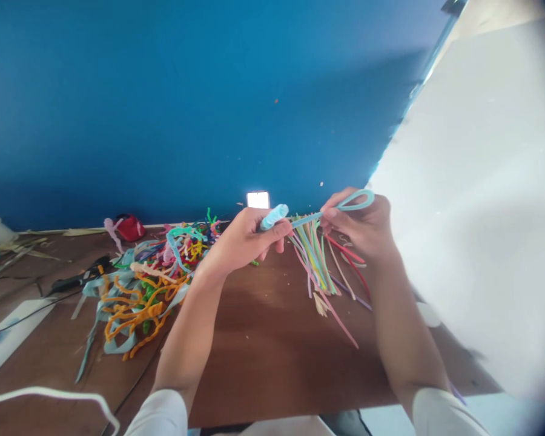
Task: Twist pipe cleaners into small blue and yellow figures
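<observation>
Two bare hands are seen, the left hand [243, 242] and the right hand [367, 230], with one light-blue coil [275, 217] and one light-blue chenille stem [309, 218] held up above the table [272, 363]. One phone [258, 200], one bundle of pastel stems [315, 260] and one tangled pile [138, 313] are also counted; the strands within these are too overlapped to be numbered. The coil is wound into a short, ridged cylinder and is gripped between the left thumb and fingers. The stem is stretched between the hands and pinched by the right thumb and fingertips, beyond which it is bent into a narrow teardrop loop; whether it is joined to the coil is hidden by the left thumb. The pile is made up of fuzzy orange, pink and blue strands, mixed with flat pale-blue ribbon. The table is surfaced in smooth brown.
</observation>
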Demonstrator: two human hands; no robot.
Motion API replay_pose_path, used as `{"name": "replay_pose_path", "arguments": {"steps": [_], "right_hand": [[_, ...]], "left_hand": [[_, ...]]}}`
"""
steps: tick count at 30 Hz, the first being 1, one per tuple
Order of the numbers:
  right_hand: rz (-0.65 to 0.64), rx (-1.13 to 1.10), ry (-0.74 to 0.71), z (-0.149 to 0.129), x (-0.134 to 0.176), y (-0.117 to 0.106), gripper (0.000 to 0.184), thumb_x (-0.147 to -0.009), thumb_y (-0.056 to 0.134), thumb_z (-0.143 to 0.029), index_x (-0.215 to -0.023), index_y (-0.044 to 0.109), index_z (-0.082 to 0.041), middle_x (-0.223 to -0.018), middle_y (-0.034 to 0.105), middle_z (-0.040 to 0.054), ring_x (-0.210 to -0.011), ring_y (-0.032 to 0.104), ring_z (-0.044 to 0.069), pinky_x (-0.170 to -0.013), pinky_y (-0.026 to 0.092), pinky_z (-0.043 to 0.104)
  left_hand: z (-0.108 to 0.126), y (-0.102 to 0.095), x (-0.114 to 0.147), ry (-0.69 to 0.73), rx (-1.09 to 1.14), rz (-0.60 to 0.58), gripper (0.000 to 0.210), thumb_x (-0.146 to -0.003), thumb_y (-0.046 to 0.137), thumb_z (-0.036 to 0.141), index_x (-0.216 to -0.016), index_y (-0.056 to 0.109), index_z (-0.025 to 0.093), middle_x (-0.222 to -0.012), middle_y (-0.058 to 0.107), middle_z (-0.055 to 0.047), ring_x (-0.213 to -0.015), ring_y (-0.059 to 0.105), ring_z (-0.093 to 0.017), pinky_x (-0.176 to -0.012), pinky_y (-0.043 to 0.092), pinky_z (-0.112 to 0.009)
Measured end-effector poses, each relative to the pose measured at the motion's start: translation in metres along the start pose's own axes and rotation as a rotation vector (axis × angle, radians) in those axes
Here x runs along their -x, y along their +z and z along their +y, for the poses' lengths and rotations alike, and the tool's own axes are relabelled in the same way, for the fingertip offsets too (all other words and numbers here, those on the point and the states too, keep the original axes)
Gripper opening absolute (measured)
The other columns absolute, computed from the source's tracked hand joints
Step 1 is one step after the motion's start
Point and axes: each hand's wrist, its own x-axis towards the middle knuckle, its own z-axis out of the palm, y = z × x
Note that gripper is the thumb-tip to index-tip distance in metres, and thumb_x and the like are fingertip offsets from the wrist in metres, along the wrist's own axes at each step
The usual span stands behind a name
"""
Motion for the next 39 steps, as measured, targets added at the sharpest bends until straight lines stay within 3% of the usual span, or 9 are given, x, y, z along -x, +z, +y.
{"name": "replay_pose_path", "arguments": {"steps": [4, 14, 25, 39], "right_hand": [[0.007, -0.01, -0.025, 0.0, -0.001, -0.001, 0.022, -0.075, 0.076, -0.041, -0.074, 0.067, -0.021, -0.062, 0.061, 0.0004, -0.051, 0.057, 0.013, -0.045, 0.047, 0.029], [0.181, -0.014, -0.13, 0.005, -0.002, 0.001, 0.022, -0.073, 0.078, -0.041, -0.069, 0.064, -0.025, -0.059, 0.059, -0.0012, -0.048, 0.05, 0.013, -0.044, 0.042, 0.031], [0.204, -0.135, -0.276, 0.014, -0.006, 0.001, 0.025, -0.078, 0.075, -0.041, -0.064, 0.062, -0.024, -0.05, 0.055, -0.0036, -0.042, 0.048, 0.01, -0.04, 0.037, 0.028], [0.215, -0.186, -0.389, 0.013, -0.006, 0.0, 0.016, -0.079, 0.073, -0.034, -0.066, 0.069, -0.027, -0.05, 0.055, -0.002, -0.041, 0.048, 0.012, -0.041, 0.036, 0.032]], "left_hand": [[0.001, -0.001, 0.0, -0.01, -0.004, 0.004, 0.031, -0.087, 0.057, 0.043, -0.082, 0.065, 0.014, -0.064, 0.065, -0.003, -0.042, 0.045, -0.005, -0.041, 0.036, -0.019], [0.004, 0.0, 0.002, 0.002, -0.043, -0.023, 0.032, -0.087, 0.057, 0.043, -0.079, 0.065, 0.013, -0.064, 0.065, -0.003, -0.039, 0.043, -0.004, -0.039, 0.032, -0.019], [0.009, 0.0, 0.004, -0.006, -0.094, -0.065, 0.033, -0.089, 0.053, 0.042, -0.08, 0.065, 0.013, -0.065, 0.065, -0.002, -0.041, 0.042, -0.003, -0.04, 0.032, -0.018], [0.011, -0.002, 0.004, -0.006, -0.087, -0.117, 0.033, -0.089, 0.054, 0.042, -0.08, 0.065, 0.013, -0.065, 0.066, -0.002, -0.043, 0.045, -0.004, -0.041, 0.035, -0.018]]}}
